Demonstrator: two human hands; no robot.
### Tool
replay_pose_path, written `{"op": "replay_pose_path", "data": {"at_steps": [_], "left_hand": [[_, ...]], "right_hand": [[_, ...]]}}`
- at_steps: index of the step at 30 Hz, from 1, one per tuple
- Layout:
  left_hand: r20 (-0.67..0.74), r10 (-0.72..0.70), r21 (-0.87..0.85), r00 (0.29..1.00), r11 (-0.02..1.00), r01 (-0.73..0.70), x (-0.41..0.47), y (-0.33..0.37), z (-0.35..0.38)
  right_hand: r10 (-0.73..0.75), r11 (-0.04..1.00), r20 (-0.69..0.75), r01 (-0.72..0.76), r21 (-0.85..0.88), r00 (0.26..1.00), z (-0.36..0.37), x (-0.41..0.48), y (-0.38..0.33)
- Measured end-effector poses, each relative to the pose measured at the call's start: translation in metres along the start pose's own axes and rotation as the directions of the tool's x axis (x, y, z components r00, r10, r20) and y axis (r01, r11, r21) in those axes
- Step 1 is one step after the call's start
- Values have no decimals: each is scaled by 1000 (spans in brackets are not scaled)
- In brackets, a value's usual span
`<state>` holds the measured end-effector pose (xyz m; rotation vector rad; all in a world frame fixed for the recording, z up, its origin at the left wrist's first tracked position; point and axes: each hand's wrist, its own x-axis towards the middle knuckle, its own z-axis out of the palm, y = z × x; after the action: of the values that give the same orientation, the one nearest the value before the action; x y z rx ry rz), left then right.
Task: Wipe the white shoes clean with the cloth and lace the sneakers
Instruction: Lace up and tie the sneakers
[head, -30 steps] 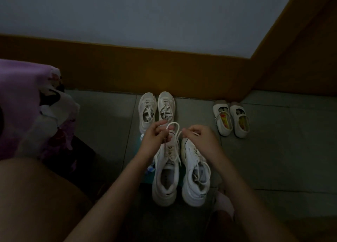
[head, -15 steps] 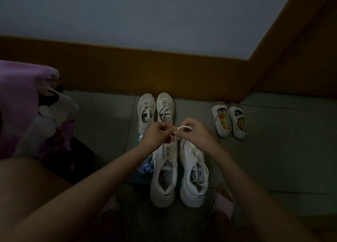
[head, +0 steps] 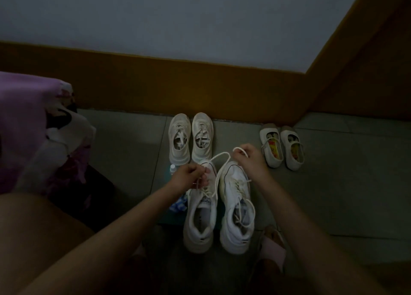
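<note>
Both hands curled on one lace. The left hand (head: 189,179) pinches the lace (head: 219,155) right over the toe-end eyelets of the near left sneaker (head: 200,219). The right hand (head: 249,159) pinches it further along, lifted beyond and right of that sneaker's toe, with a small loop poking up from the fingers. The lace arcs slack between the hands, then drops back to that sneaker's eyelets.

The near right sneaker (head: 236,205) sits against that sneaker's right side, laces threaded but loose, ends flopped over the opening. A blue patterned cloth (head: 178,203) lies just left of that sneaker on the floor (head: 124,152), not in hand, with a bottle cap (head: 172,168) left of the toe. The second white pair (head: 180,139) stands just beyond the toe, laces bunched inside. Small strap shoes (head: 282,150) are well to its right.

Judgement: lacing stage, partway through the near left sneaker, with crossings in and the tie not done. The right one likely needs tightening and the far pair likely needs lacing. Wiping done or not: too dim to tell.
</note>
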<state>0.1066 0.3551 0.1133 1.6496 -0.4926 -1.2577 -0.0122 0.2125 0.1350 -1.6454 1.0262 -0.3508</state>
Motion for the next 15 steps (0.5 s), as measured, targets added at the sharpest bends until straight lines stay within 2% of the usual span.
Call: {"op": "replay_pose_path", "data": {"at_steps": [2, 4, 7, 10, 13, 15], "left_hand": [[-87, -49, -140, 995, 989, 37, 2, 0, 3], [-97, -65, -215, 993, 976, 43, 2, 2, 8], [-92, -80, -311, 993, 949, 48, 2, 5, 17], [-132, -31, -386, 991, 922, -23, 4, 3, 22], [-158, -13, -335, 987, 941, -41, 9, 0, 20], [-79, 20, -177, 997, 984, -34, 12, 0, 17]], "right_hand": [[21, 1000, -11, -22, -20, 1000, -3, 0, 0], [-5, 1000, -9, 5, -23, 1000, -8, -3, -5], [-101, 994, 168, 108, -31, 981, -13, -10, -18], [-135, 986, 353, 162, -46, 926, -13, -17, -26], [-134, 983, 416, 175, -61, 900, -11, -17, -26], [-144, 983, 376, 176, -53, 915, -7, -14, -24]]}}
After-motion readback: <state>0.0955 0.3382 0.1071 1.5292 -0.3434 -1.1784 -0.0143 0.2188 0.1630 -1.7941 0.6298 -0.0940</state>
